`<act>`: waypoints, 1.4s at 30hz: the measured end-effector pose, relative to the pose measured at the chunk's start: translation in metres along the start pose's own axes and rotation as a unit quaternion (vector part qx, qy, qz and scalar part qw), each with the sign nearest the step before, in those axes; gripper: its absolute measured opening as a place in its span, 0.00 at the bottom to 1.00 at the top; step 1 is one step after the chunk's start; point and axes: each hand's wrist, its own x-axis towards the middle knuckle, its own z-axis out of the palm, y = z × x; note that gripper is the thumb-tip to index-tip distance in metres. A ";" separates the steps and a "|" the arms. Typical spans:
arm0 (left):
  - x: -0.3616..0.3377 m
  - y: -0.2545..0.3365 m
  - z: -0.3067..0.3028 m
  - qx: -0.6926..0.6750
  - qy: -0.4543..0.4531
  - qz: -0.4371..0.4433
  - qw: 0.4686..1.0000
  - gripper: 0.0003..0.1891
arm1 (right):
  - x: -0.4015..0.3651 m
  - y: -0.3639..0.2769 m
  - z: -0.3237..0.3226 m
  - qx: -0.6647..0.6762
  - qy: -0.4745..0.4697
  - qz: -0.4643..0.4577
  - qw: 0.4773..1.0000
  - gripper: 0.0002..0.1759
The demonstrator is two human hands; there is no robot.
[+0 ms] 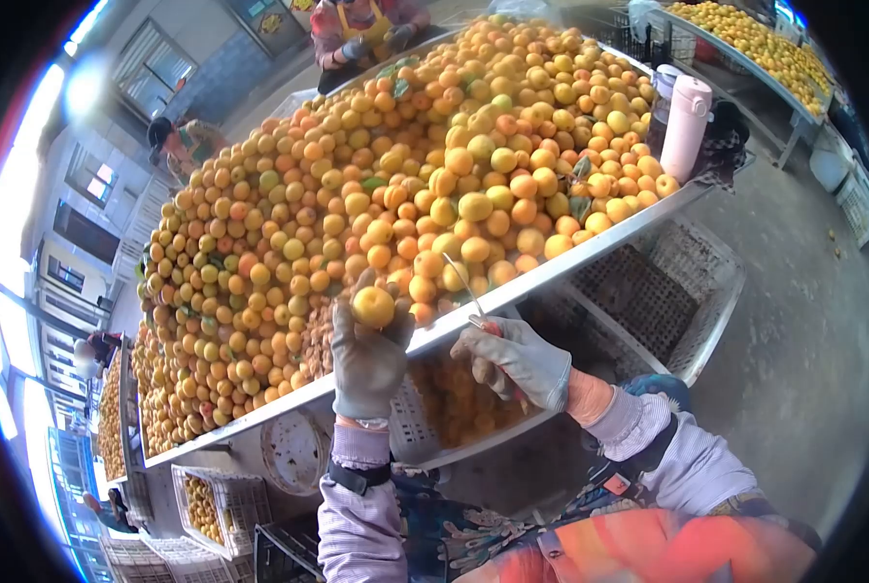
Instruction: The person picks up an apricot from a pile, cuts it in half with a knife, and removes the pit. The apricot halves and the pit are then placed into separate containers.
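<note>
A large heap of yellow-orange fruit (357, 194) covers a table with a pale metal rim (590, 255). Over the near rim my left hand (368, 355), in a light glove, holds one yellow fruit (374, 307) in its fingers. To its right, my gloved right hand (522, 361) is closed around the red handle of a thin curved metal tool (465, 284), whose tip points up towards the heap. Below the two hands sits a crate (473, 398) with orange-brown pieces inside.
A pink bottle (687, 128) stands at the table's right corner. White crates (716, 282) lie beneath the table, another (225, 505) at lower left holds fruit. A person (366, 29) works across the heap, another (187, 141) stands at left. A second fruit table (765, 49) is upper right.
</note>
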 end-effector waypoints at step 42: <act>-0.068 -0.028 -0.016 0.068 -0.172 -0.082 0.979 0.36 | 0.038 0.121 -0.024 -0.413 -0.078 -0.064 0.905 0.10</act>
